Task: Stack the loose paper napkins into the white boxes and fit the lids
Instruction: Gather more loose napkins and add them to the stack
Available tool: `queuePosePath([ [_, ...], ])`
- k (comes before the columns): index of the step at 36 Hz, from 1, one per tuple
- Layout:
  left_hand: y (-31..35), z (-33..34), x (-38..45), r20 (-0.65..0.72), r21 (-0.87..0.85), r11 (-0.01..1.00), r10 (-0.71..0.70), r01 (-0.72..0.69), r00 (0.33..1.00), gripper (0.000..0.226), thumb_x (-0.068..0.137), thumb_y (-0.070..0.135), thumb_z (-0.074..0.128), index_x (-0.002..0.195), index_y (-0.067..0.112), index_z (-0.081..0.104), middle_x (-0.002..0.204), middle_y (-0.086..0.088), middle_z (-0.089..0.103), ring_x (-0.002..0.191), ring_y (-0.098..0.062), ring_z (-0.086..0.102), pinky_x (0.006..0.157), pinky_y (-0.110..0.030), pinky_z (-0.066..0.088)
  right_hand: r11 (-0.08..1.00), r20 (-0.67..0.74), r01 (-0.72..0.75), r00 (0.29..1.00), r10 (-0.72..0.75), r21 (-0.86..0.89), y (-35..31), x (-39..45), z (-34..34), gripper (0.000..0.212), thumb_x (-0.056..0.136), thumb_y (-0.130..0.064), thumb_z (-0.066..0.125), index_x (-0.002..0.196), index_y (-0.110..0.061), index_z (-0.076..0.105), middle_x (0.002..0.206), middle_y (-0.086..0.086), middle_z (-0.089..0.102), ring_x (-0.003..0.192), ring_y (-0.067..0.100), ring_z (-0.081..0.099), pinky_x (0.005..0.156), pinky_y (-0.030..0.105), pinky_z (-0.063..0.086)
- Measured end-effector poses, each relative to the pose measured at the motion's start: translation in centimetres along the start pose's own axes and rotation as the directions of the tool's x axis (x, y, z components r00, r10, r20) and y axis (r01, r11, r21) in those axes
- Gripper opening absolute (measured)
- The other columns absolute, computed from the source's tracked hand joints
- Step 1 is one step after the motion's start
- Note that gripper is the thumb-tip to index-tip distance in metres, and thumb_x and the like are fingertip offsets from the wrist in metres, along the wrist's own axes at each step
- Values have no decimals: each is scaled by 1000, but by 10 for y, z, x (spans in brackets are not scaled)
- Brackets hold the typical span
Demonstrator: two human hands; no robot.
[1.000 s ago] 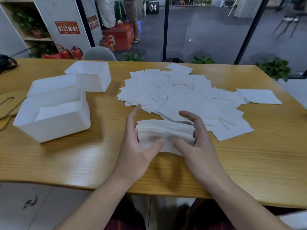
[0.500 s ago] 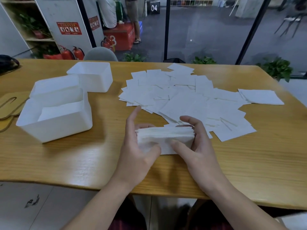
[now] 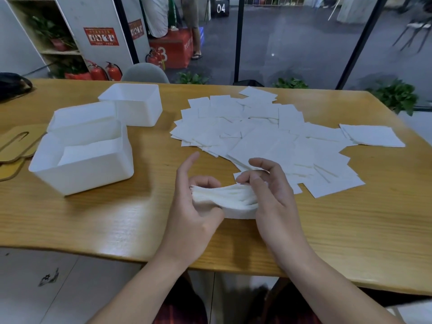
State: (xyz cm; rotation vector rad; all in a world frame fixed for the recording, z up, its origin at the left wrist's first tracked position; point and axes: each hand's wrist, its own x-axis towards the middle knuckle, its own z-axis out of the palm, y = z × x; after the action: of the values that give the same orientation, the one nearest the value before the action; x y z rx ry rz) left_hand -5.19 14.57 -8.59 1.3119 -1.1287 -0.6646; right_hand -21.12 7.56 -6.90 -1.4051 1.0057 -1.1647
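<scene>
Napkins [image 3: 268,139] spread right of white boxes [image 3: 81,160] near wooden lids [image 3: 14,146]

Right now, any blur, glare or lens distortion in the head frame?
Head view: wide-angle bend curves the table edges; soft glare on the wood near the nearest white box; both hands, left and right, and the napkin stack slightly soft; background dim.

Boxes [image 3: 81,169] lie left of scattered napkins [image 3: 268,136] on the table [image 3: 117,225]
</scene>
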Motion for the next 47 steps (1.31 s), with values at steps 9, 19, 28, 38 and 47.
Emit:
queuePosePath([
  [9,-2,-2,4,-37,-16,1000,-16,15,999,96,83,9,72,159,55,36,119,4,71,101,-20,70,83,-26,58,1000,-30,5,1000,-4,18,-4,9,-4,19,110,-40,56,109,-34,74,122,-15,74,111,5,68,89,34,42],
  [19,1,-1,4,-30,-21,999,-28,27,999,96,84,15,77,158,59,36,122,6,69,111,-22,70,87,-29,60,999,27,34,999,-34,6,-9,9,-5,19,108,-43,54,116,-42,71,118,-8,78,113,9,69,89,32,44],
  [28,-2,-3,4,18,-36,999,-34,35,999,100,84,9,75,161,56,31,124,6,69,118,-18,67,93,-19,55,998,64,12,998,-16,63,-4,9,-16,27,113,-48,49,125,-38,71,120,-1,77,111,16,71,99,40,47],
  [38,-10,-9,8,10,-92,994,-62,63,998,95,86,10,78,160,57,38,118,3,71,110,-24,73,93,-39,62,964,162,-79,986,38,254,-3,12,-19,78,95,-91,39,139,-34,67,129,12,74,123,33,68,117,69,44],
  [47,-4,-9,10,20,-63,996,-61,63,998,83,91,18,80,157,54,44,120,3,74,104,-21,76,90,-32,60,970,304,-132,950,65,204,-1,8,-15,75,92,-96,36,143,-46,62,136,4,73,131,33,68,115,67,45],
])
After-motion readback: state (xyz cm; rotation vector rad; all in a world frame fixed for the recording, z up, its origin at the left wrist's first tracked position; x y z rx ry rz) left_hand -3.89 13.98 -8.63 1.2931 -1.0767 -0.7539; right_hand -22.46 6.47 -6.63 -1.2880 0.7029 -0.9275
